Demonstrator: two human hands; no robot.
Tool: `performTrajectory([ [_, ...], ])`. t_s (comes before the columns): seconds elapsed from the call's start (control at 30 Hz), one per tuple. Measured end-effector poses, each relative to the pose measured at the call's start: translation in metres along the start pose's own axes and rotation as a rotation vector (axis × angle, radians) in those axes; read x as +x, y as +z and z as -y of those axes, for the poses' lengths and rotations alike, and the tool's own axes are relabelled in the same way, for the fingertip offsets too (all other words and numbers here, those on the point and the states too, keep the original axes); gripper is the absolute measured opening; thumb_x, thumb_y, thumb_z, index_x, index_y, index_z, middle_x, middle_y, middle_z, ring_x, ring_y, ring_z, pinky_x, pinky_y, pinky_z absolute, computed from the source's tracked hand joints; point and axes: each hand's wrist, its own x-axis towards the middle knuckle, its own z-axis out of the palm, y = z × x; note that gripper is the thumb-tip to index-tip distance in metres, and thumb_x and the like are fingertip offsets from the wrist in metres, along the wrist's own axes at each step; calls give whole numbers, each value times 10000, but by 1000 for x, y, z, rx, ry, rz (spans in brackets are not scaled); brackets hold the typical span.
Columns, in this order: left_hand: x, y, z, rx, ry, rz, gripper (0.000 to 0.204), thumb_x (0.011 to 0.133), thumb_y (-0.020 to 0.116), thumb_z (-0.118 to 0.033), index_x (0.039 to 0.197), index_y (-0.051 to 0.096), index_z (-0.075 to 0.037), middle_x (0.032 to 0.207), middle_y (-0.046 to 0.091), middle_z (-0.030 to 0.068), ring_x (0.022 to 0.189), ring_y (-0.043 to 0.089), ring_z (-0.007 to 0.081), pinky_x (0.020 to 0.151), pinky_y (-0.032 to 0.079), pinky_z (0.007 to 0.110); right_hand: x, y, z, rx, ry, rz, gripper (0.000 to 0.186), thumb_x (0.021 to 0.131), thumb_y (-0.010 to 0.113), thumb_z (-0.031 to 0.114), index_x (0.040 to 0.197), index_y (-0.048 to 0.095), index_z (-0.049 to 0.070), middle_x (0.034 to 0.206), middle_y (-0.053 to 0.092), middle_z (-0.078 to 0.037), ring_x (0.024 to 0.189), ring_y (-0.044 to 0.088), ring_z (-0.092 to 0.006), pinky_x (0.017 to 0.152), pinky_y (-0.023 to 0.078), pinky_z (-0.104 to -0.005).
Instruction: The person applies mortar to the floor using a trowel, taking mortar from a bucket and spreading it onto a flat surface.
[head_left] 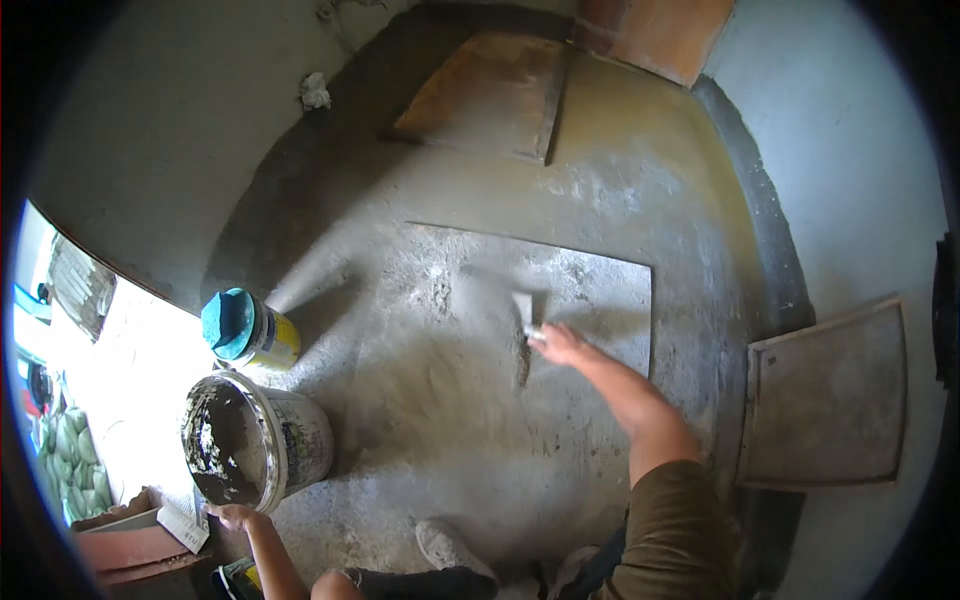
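My right hand (562, 345) is closed round the handle of a putty knife (524, 307), its pale blade turned away from me. The blade is down at a thin grey-smeared board (610, 295) lying on the floor. Beside the blade, a dark narrow strip of wet mortar (523, 362) runs toward me. At the lower left, my left hand (232, 516) is closed on a wide scraper (184, 528) with a pale, printed edge, just below the large bucket's rim. Mortar coats the inside of this white bucket (305, 435).
A smaller bucket (275, 340) with a torn blue top stands behind the large one. Wooden-framed panels lie or lean at the back (490, 95) and right (830, 395). Walls curve round the floor. Green sacks (72, 455) and a reddish ledge (130, 548) are at the left.
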Motion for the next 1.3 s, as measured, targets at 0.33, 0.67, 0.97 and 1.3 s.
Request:
performTrajectory([
  [0.33, -4, 12, 9, -11, -19, 40, 644, 918, 329, -512, 1132, 562, 49, 1095, 569, 279, 995, 567, 383, 872, 442, 402, -77, 25, 17, 301, 88, 120, 587, 847, 476, 544, 1005, 549, -17, 861, 624, -216, 760, 620, -345, 680, 473, -421],
  [0.67, -41, 2, 0, -138, -14, 17, 766, 869, 342, -612, 1147, 540, 74, 1159, 545, 262, 1077, 528, 369, 935, 397, 414, -139, -110, 103, 94, -106, 302, 508, 876, 482, 489, 874, 516, -18, 649, 580, -129, 495, 566, -204, 488, 463, -356],
  [0.97, -73, -31, -54, -232, -112, -52, 653, 876, 411, -538, 1162, 533, 36, 1083, 551, 257, 1032, 517, 375, 902, 390, 430, -140, -150, 321, -4, -485, 553, 535, 904, 420, 496, 979, 523, -24, 641, 544, -71, 502, 573, -150, 492, 487, -307],
  [1.3, -89, -40, -66, -178, -144, -16, 638, 884, 373, -549, 1198, 516, -12, 1136, 509, 246, 1069, 486, 383, 923, 367, 431, -130, -6, 467, -158, -958, 152, 363, 888, 475, 285, 1087, 486, -19, 818, 611, -237, 783, 630, -359, 675, 509, -428],
])
